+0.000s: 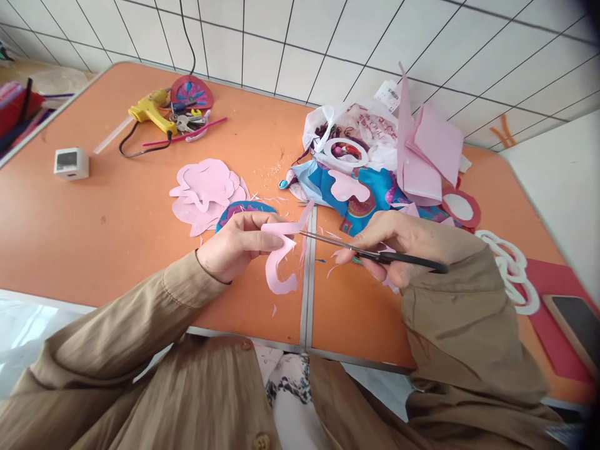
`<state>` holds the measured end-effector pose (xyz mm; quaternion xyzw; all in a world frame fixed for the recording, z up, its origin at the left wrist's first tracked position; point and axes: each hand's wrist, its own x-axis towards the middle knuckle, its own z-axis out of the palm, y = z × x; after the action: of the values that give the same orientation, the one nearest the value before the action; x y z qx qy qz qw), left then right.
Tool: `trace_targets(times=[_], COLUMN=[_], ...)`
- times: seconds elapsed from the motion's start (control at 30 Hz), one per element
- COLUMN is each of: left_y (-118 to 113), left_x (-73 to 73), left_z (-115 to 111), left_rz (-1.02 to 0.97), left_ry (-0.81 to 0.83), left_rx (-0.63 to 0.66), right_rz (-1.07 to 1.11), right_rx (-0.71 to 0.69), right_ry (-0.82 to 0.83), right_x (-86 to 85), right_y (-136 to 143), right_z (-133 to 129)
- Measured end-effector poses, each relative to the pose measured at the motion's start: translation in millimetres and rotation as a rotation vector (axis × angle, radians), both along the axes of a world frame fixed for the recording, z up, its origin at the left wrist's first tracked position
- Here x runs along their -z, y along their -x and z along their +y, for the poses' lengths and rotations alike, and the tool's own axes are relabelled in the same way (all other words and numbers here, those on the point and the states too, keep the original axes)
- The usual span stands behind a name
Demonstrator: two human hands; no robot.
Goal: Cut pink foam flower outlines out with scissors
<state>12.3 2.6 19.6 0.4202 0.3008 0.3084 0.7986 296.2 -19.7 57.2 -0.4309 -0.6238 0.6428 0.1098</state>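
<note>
Between thumb and fingers, my left hand [242, 242] pinches a curled pink felt or foam strip [276, 275] above the table's middle seam. My right hand [394, 244] grips black-handled scissors [342, 245], their blades pointing left and meeting the upper end of the pink piece. How far the blades are apart cannot be made out. Just behind my left hand lies a blue and purple round piece [246, 209], partly hidden by it. Further left is a pile of pink wavy-edged cutouts [206, 190]. Thin pink scraps are scattered under both hands.
A yellow glue gun [152, 114] with a cord, keys [187, 120] and a small white cube [71, 163] are on the left. Blue patterned fabric [375, 194], a plastic bag [379, 134] and folded pink sheets [429, 153] crowd the back right. White rings [509, 269] and a phone [574, 325] lie right.
</note>
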Motion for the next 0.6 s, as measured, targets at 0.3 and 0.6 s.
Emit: trace_targets(times=[0.3, 0.6], left_y=[-1, -1], left_x=[-3.2, -3.8], left_z=[1, 0], left_rz=[-0.068, -0.061], left_ry=[-0.017, 0.015], left_rx=[0.054, 0.067], right_rz=[-0.026, -0.009], right_rx=[0.006, -0.008], right_ry=[0.019, -0.131], right_x=[4.3, 9.4], right_y=[2, 7], right_z=[-2, -8])
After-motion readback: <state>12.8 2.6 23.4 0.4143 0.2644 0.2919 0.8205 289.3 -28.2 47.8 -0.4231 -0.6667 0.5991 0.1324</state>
